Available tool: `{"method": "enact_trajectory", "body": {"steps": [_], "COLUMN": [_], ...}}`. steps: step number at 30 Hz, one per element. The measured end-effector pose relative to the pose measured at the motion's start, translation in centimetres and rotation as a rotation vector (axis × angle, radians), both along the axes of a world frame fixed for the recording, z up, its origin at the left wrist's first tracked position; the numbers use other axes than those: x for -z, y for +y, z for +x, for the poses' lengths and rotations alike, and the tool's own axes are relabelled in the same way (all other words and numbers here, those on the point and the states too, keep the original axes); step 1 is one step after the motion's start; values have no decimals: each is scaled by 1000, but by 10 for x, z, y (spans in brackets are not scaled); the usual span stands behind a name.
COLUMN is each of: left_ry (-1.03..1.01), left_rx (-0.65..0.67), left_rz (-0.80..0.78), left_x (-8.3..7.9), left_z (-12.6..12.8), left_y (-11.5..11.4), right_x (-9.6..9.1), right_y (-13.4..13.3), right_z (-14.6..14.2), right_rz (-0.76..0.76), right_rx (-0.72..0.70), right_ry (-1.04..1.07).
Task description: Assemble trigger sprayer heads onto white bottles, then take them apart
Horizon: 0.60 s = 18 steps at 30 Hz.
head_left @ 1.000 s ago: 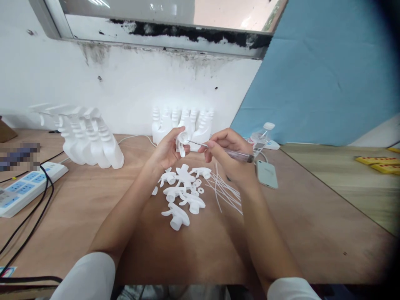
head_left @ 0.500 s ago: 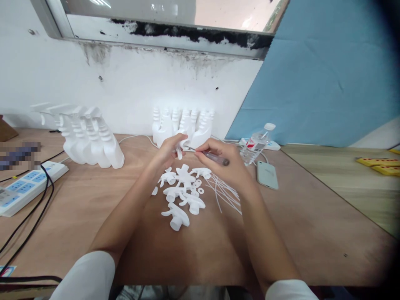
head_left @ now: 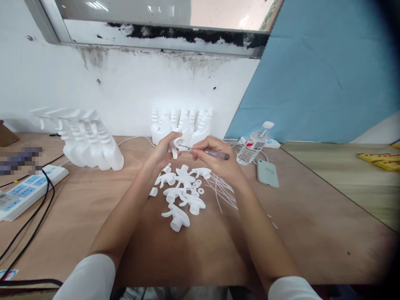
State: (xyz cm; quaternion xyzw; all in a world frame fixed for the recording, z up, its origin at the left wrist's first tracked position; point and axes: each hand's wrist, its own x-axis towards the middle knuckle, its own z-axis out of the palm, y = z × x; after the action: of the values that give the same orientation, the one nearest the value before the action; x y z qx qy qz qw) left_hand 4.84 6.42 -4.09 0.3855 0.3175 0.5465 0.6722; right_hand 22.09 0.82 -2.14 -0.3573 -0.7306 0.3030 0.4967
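Observation:
Above the table my left hand (head_left: 164,151) is closed around a white spray trigger head (head_left: 174,151), whose round collar faces right. My right hand (head_left: 217,158) grips a screwdriver (head_left: 220,155) by its clear, brownish handle. The thin metal shaft points left, and its tip is at the collar opening; how far it reaches inside I cannot tell. Below both hands lies a pile of several more white trigger heads (head_left: 176,216). Small white washer rings (head_left: 201,191) lie at its right side, and thin white dip tubes (head_left: 222,191) spread beside them.
White bottles (head_left: 201,133) stand at the wall behind my hands, with another row (head_left: 108,146) to the left. A power strip (head_left: 34,189) with black cables lies at left. A clear water bottle (head_left: 251,146) and a phone (head_left: 267,173) are on the right.
Both hands have shifted slightly left with the trigger head and the screwdriver. More of the screwdriver's shaft now shows outside the collar. The pile on the table looks the same.

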Motion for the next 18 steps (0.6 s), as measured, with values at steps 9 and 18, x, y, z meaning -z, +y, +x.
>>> {"method": "enact_trajectory", "body": {"steps": [9,18], "left_ry": [-169,-176], "left_rx": [133,21], "left_rz": [-62,-162], "left_x": [-7,-7], "left_z": [-1,6], "left_y": [-1,-4], "right_x": [9,23], "right_y": [0,15], "right_z": [-9,-17], "right_rz": [17,646], "right_rx": [-69,82], "right_ry": [163,-321]}}
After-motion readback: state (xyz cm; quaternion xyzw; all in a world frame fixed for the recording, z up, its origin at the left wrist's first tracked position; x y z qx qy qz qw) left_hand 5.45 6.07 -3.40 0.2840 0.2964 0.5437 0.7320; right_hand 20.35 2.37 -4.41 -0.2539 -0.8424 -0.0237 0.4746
